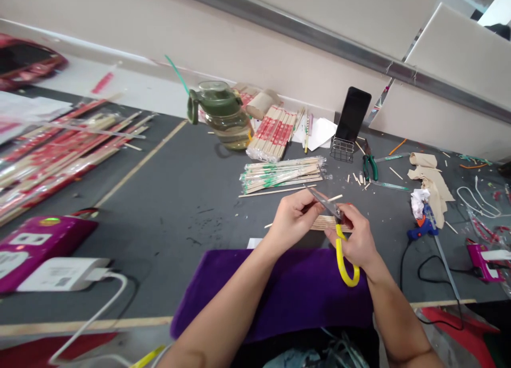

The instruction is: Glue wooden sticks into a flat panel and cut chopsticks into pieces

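Note:
My left hand (294, 219) is closed, pinching a thin wooden stick (336, 197) whose ends seem to poke out on both sides of it. My right hand (356, 235) grips yellow-handled scissors (339, 251), their metal blades pointing up and left across the stick near my left fingertips. Whether the blades touch the stick I cannot tell. Just below my hands lies a row of side-by-side sticks (325, 223), partly hidden by the fingers. A purple cloth (279, 293) spreads under my forearms.
Wrapped chopsticks (283, 173) lie beyond my hands, with a green-lidded jug (223, 115) behind. To the right are pliers (369, 163), cut stick bits, and a blue glue gun (423, 227) with its cord. A purple power strip (43, 245) and more chopstick packs (75, 149) sit left.

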The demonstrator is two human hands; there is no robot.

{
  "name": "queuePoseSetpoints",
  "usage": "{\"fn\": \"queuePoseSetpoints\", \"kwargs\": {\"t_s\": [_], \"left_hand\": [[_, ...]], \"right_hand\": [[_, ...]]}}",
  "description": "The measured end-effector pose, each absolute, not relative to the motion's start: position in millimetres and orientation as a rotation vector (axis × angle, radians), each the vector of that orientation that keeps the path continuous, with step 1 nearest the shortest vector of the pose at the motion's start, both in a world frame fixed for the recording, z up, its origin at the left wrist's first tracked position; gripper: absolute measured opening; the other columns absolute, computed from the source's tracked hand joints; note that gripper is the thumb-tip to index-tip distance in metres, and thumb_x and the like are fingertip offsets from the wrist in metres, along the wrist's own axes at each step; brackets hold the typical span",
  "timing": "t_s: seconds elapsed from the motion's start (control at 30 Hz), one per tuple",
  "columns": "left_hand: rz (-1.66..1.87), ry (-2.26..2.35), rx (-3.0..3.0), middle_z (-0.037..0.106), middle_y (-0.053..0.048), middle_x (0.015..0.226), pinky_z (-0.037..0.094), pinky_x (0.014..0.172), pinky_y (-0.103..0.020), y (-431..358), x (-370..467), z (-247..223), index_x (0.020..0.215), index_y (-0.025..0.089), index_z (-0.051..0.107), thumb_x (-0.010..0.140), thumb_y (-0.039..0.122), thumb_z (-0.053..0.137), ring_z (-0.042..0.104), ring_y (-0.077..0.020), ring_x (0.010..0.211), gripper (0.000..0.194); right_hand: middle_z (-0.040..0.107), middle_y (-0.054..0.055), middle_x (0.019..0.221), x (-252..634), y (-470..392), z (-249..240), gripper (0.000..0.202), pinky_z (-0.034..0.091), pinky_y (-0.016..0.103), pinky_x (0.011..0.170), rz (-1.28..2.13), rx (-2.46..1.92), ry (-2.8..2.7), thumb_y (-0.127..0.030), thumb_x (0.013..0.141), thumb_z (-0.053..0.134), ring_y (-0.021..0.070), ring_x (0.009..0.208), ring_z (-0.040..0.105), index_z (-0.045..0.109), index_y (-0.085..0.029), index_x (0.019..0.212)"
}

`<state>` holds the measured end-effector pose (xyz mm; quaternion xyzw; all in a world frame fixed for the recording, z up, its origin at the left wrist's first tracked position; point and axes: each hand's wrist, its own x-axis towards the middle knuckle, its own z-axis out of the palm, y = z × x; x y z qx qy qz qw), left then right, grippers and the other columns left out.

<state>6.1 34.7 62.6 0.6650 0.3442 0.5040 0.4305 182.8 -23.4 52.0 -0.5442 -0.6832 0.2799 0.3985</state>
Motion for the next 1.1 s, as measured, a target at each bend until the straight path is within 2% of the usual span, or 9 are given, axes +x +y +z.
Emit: {"fn": "queuePoseSetpoints", "kwargs": {"t_s": [0.2,0.4,0.6,0.8,1.1], "left_hand": [[1.304,0.926,1.611,0.072,-0.003,0.074,0.051,0.065,-0.026,33.7,9.3,58.5,0.08,0.017,0.074,0.087,0.023,0.065,0.065,-0.0161,0.069,0.012],[1.277,0.828,1.679,0.073,-0.003,0.074,0.053,0.067,-0.026,34.6,5.4,65.1,0.079,0.019,0.075,0.089,0.022,0.062,0.068,-0.0169,0.07,0.016],[1.26,0.781,1.704,0.073,-0.003,0.075,0.052,0.067,-0.026,34.5,4.0,67.5,0.083,0.018,0.075,0.091,0.022,0.063,0.068,-0.0167,0.071,0.015],[1.272,0.819,1.669,0.071,-0.003,0.074,0.049,0.063,-0.025,33.4,7.7,61.5,0.083,0.017,0.074,0.091,0.022,0.062,0.064,-0.0155,0.068,0.015],[1.376,0.815,1.638,0.072,-0.005,0.079,0.052,0.065,-0.025,34.3,12.1,54.9,0.086,0.017,0.074,0.088,0.019,0.063,0.066,-0.0153,0.071,0.011]], "right_hand": [[0.059,0.003,0.097,182.0,-21.5,48.1,0.042,0.051,0.032,0.074,0.696,-1.371,-1.72,-0.029,0.081,0.071,0.0176,0.079,0.057,0.063,-0.023,0.122],[0.061,0.006,0.102,181.3,-22.5,51.5,0.045,0.051,0.037,0.085,0.622,-1.408,-1.773,-0.029,0.083,0.07,0.0227,0.094,0.06,0.061,-0.023,0.127],[0.058,0.002,0.093,182.3,-24.1,54.9,0.04,0.05,0.031,0.074,0.677,-1.353,-1.786,-0.025,0.083,0.068,0.0167,0.077,0.055,0.063,-0.022,0.122],[0.056,-0.001,0.086,182.1,-24.7,54.7,0.03,0.049,0.028,0.069,0.681,-1.359,-1.748,-0.023,0.08,0.069,0.0153,0.074,0.055,0.065,-0.022,0.11],[0.063,0.008,0.106,184.6,-22.1,49.3,0.052,0.055,0.039,0.085,0.519,-1.398,-1.815,-0.03,0.086,0.068,0.0237,0.096,0.062,0.058,-0.021,0.136]]}}
